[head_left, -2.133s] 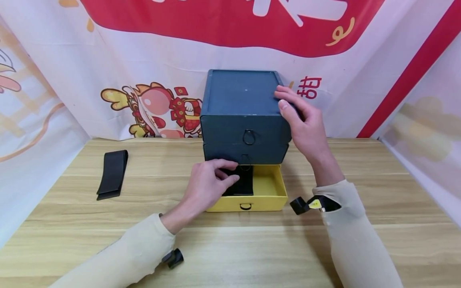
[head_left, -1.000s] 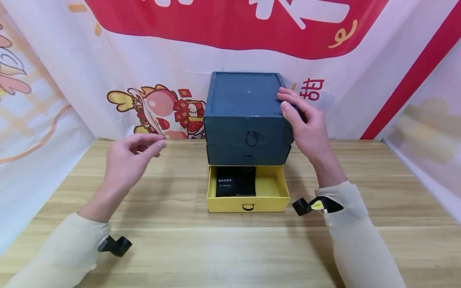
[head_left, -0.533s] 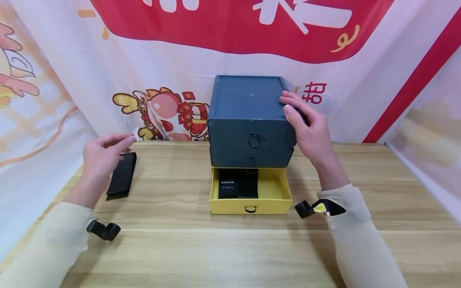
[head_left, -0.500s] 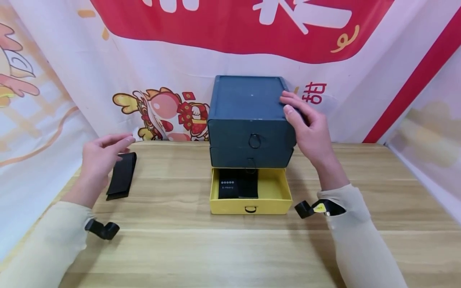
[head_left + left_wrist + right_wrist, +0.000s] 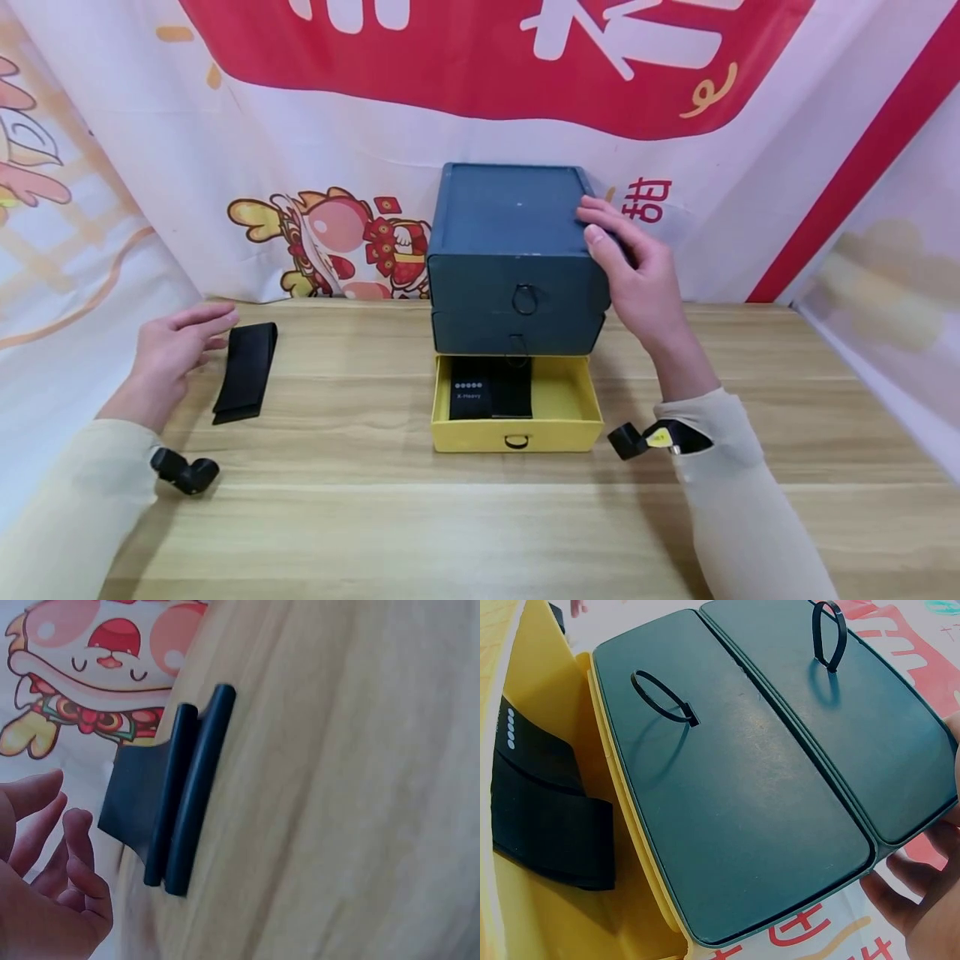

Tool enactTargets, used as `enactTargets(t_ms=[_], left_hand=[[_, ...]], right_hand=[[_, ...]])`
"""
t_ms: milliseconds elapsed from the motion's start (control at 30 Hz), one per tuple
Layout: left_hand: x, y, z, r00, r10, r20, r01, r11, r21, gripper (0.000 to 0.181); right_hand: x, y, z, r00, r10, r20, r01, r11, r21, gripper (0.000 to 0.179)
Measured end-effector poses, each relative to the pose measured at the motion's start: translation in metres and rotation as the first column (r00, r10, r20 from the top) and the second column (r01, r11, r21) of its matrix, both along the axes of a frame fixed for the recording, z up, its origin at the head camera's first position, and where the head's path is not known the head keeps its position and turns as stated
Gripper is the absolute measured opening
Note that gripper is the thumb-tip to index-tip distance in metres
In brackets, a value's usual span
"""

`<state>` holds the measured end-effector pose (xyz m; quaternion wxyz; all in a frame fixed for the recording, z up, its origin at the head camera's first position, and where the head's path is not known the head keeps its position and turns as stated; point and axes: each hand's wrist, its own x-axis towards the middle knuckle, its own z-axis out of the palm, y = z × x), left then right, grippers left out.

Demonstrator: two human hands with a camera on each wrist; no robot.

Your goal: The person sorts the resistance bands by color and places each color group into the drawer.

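Observation:
My left hand is just left of a folded black resistance band on the table. In the left wrist view its fingers are loosely bent and apart from that resistance band. My right hand rests over the top right edge of a dark blue drawer unit, and fingers also show along its side in the right wrist view. Below, a yellow drawer is pulled out. Inside its left part lies another black resistance band with "X-Heavy" printed on it.
Two closed blue drawer fronts with thin black ring pulls stand above the yellow drawer. A printed cloth hangs behind the wooden table and at both sides.
My left hand has left the yellow drawer, uncovering the label there, and moved left and down beside the band on the table. My right hand has stayed on the drawer unit.

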<state>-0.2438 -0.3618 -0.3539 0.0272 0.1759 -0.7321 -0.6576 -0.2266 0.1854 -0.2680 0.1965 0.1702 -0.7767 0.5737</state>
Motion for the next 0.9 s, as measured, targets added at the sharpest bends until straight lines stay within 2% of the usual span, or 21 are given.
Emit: enactTargets(t_ms=[100, 233, 467, 733, 900], left_hand=[[-0.002, -0.006, -0.005, 0.999, -0.018, 0.034, 0.018, 1.0, 0.003, 0.013], [-0.004, -0.009, -0.008, 0.996, -0.06, 0.061, 0.062, 0.997, -0.035, 0.019], [-0.012, -0.006, -0.01, 0.986, -0.145, 0.086, 0.157, 0.977, -0.146, 0.022], [-0.019, -0.004, -0.015, 0.981, -0.145, 0.131, 0.179, 0.933, -0.311, 0.026], [-0.019, -0.004, -0.016, 0.982, -0.131, 0.136, 0.17, 0.929, -0.329, 0.031]], right_hand=[[0.0, 0.0, -0.001, 1.0, 0.0, 0.001, 0.0, 1.0, 0.0, 0.046], [-0.001, 0.0, -0.002, 1.0, 0.002, -0.003, -0.002, 1.0, -0.002, 0.046], [-0.001, 0.001, -0.001, 1.0, -0.005, -0.009, 0.005, 1.0, 0.004, 0.046], [-0.001, 0.001, -0.002, 1.0, -0.002, -0.014, 0.002, 1.0, 0.002, 0.045], [-0.002, 0.001, -0.002, 1.0, -0.002, -0.017, 0.002, 1.0, 0.006, 0.045]])
